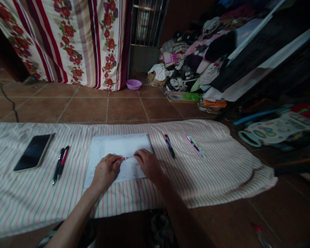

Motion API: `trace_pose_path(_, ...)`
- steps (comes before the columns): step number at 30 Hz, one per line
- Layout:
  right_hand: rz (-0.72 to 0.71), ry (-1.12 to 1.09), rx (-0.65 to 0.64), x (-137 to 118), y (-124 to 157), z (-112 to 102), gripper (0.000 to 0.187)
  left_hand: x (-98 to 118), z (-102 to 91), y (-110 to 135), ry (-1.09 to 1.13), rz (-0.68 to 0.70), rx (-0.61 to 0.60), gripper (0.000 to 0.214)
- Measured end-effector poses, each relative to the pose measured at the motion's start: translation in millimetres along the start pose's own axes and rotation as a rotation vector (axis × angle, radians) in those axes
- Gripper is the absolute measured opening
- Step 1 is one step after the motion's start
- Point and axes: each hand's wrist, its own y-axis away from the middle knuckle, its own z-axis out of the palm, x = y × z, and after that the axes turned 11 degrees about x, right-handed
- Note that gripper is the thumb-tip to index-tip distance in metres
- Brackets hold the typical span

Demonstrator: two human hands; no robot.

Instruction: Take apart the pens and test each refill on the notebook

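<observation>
A spiral notebook (111, 146) lies open on a striped cloth (209, 172) spread over the tiled floor. Both my hands rest on its lower half. My left hand (104, 172) is closed around the rear of a red pen (122, 158) that lies level over the page. My right hand (148, 163) pinches the pen's other end with its fingertips. The two hands are a pen's length apart.
A dark phone (33, 152) and two pens (60, 163) lie left of the notebook. Two more pens (169, 145) and further pens (195, 146) lie to its right. A purple bowl (133, 84), a floral curtain (74, 41) and a clothes pile (196, 62) stand beyond.
</observation>
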Motion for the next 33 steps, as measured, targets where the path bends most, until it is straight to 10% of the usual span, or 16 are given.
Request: trace_pose_path(33,-0.011,0.039,-0.076,-7.1,0.5,5.0,0.012,3.1,1.6,0.7,-0.01,0.08,0.012,0.023)
